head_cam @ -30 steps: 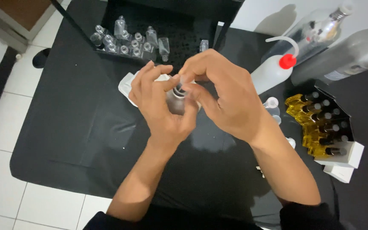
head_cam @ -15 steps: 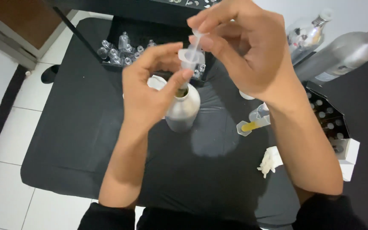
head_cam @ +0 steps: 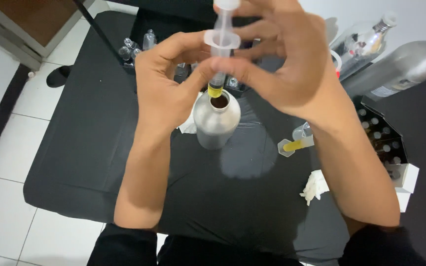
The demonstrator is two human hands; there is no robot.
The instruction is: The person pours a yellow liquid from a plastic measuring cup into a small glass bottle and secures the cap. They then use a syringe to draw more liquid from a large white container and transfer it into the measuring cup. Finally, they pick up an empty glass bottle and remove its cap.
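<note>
Both hands hold a clear plastic syringe (head_cam: 220, 44) upright over the open mouth of a silver metal bottle (head_cam: 216, 124) standing on the black table (head_cam: 99, 148). My left hand (head_cam: 166, 83) pinches the barrel near its lower end, where yellow liquid shows. My right hand (head_cam: 284, 59) grips the barrel and plunger from the right. The syringe tip hangs just above the bottle's dark opening.
Several small empty clear bottles (head_cam: 136, 47) stand in a black tray at the back. A small beaker with yellow liquid (head_cam: 294, 143) lies right of the bottle, a crumpled tissue (head_cam: 314, 186) nearer me. Two large silver bottles (head_cam: 400, 61) and a box of capped vials (head_cam: 383, 143) sit at the right.
The syringe has been lifted up out of the bottle's neck, with both hands rising. Yellow liquid now shows in the barrel's lower end.
</note>
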